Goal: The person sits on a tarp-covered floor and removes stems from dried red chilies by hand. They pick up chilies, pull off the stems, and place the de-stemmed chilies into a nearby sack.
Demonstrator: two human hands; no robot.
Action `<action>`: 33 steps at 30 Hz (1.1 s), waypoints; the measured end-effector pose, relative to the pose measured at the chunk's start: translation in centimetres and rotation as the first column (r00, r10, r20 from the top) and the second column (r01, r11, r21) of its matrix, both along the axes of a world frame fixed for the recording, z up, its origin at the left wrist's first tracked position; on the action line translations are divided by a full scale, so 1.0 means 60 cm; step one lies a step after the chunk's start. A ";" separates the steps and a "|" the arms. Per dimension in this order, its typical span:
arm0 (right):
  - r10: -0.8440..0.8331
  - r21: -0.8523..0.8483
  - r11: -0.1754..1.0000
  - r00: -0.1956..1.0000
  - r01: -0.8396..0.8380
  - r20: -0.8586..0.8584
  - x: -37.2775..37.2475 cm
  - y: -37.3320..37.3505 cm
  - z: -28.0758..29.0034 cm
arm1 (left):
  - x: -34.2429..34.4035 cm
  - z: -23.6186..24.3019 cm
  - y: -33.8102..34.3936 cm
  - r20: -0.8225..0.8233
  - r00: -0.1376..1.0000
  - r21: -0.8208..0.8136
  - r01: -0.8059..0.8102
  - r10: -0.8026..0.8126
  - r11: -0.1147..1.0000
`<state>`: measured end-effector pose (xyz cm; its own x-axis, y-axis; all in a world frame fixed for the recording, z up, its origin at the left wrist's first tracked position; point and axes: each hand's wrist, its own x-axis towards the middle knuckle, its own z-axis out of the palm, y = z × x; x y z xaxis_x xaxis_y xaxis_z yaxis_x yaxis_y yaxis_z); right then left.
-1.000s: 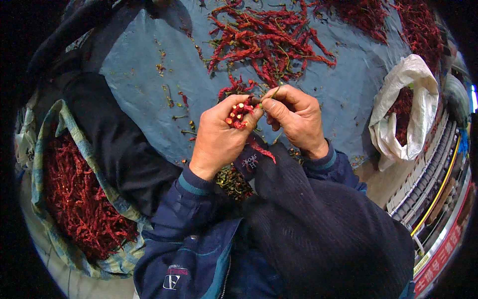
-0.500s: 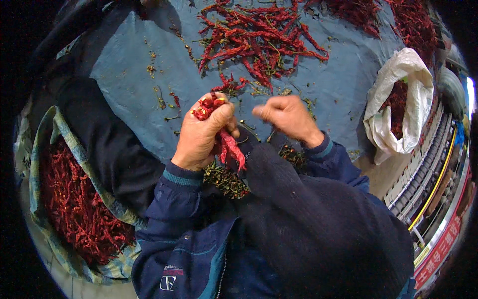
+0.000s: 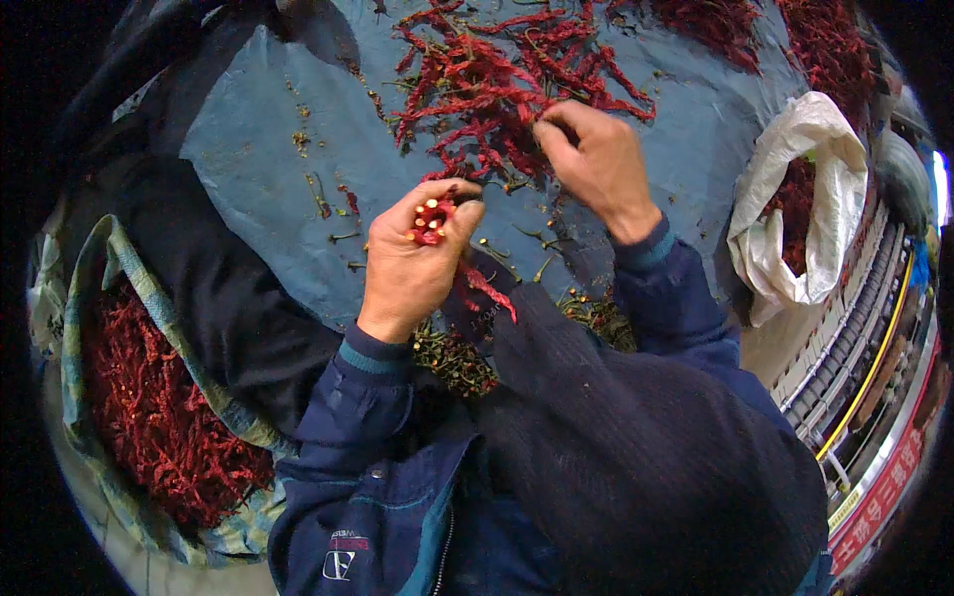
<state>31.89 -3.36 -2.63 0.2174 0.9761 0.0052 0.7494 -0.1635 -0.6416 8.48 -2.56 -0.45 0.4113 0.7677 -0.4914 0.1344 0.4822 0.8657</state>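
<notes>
My left hand [image 3: 409, 273] is closed around a bunch of dried red chilies [image 3: 430, 222]. Their pale, stemless ends show above the fist, and wrinkled tips hang out below it by the dark cloth on my lap. Farther right, my right hand [image 3: 601, 164] has thumb and forefinger pinched at the near right edge of a loose pile of dried chilies [image 3: 477, 84]. A red chili seems to be at those fingertips, though they partly hide it. The pile lies on a blue sheet [image 3: 268, 129], with green stems among the chilies.
Broken-off stems [image 3: 452, 360] are heaped by my lap. At left, a checked sack [image 3: 75, 372] holds many dried chilies; a white woven sack [image 3: 740, 243] with more stands at right. Further red heaps [image 3: 711, 30] lie at the far right. A dark-clothed leg [image 3: 214, 268] extends at left.
My right hand has moved up and away from my left hand to the chili pile. My left hand has shifted slightly right and turned, still gripping its bunch.
</notes>
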 end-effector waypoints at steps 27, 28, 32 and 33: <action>0.093 0.021 0.995 0.803 -0.100 -0.588 -0.052 -0.067 0.055 | 0.025 0.021 0.011 0.089 0.981 0.068 0.165 -0.170 0.984; 0.000 -0.081 0.993 0.692 -0.085 -0.722 -0.056 -0.068 0.058 | 0.025 0.016 0.011 0.094 0.981 0.075 0.165 -0.171 0.984; -0.250 -0.301 0.939 0.270 -0.166 -0.930 -0.060 -0.076 0.057 | 0.014 0.020 0.017 0.257 0.956 -0.095 0.170 -0.141 0.981; -0.269 -0.307 0.931 0.198 -0.197 -0.943 -0.059 -0.078 0.054 | 0.013 0.019 0.018 0.252 0.955 -0.112 0.188 -0.155 0.976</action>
